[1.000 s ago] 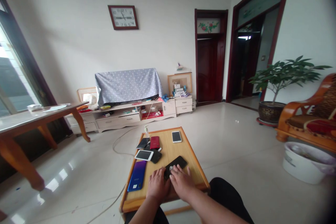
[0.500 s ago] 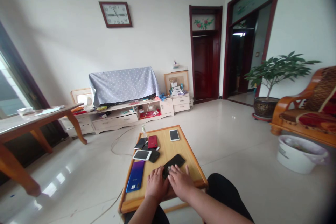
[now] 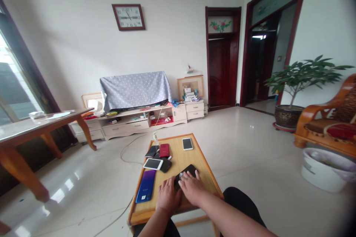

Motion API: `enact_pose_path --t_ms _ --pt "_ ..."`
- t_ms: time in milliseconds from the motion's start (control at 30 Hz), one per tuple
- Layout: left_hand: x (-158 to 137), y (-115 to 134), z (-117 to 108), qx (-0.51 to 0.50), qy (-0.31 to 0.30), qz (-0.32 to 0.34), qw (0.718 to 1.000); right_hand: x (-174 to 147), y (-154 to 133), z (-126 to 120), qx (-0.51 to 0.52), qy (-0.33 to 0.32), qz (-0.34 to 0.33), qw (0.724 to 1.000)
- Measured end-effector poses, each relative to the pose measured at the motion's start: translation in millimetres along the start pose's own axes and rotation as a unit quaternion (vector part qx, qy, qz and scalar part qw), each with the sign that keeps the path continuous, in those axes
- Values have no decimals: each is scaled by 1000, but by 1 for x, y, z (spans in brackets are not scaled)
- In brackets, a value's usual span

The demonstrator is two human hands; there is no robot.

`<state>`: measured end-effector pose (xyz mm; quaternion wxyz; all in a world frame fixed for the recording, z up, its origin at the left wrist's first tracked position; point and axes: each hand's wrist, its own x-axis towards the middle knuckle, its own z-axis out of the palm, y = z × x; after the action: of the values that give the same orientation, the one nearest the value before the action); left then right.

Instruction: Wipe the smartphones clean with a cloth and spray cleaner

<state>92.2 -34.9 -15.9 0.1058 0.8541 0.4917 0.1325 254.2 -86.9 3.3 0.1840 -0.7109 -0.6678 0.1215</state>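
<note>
On the small wooden table (image 3: 178, 148) lies a black phone (image 3: 191, 168), set at a slant. My left hand (image 3: 168, 194) rests at its lower left end, fingers bent over that edge and holding it. Over the phone's face is my right hand (image 3: 192, 187), its fingertips pressing a small whitish piece (image 3: 181, 174) against the surface. Too little of that piece shows to tell its kind. Left of my hands lies a blue-purple phone (image 3: 145, 187). Above it are a white phone (image 3: 152, 164), a dark item (image 3: 166, 166), a red phone (image 3: 164, 150) and a black phone (image 3: 151, 151).
Another white phone (image 3: 187, 144) lies near the table's far right corner. A clear pump bottle (image 3: 155, 139) stands at the far left edge. A cable (image 3: 121, 155) runs over the floor. To the right are a white bucket (image 3: 317, 174) and a wooden sofa (image 3: 306, 122).
My right hand has slid up and to the right along the black phone, with the whitish piece under its fingers. My left hand stays at the phone's lower end. The view has shifted slightly.
</note>
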Motion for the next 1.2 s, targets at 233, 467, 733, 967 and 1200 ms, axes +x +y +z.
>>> enact_pose_path --t_ms 233,467,733,967,1200 --pt "0 -3 1 -15 0 -13 1000 20 -3 6 -3 -3 27 1000" --pt "1 -10 7 -32 7 -24 999 21 -2 10 -6 -17 -2 1000" --pt "0 -9 3 -36 7 -22 999 44 -4 10 -20 -2 71 997" --pt "0 -10 1 -32 -8 -24 999 37 -25 17 -1 -48 -16 999" --pt "1 -11 2 -21 -20 -32 999 39 -10 8 -17 -26 62 998"
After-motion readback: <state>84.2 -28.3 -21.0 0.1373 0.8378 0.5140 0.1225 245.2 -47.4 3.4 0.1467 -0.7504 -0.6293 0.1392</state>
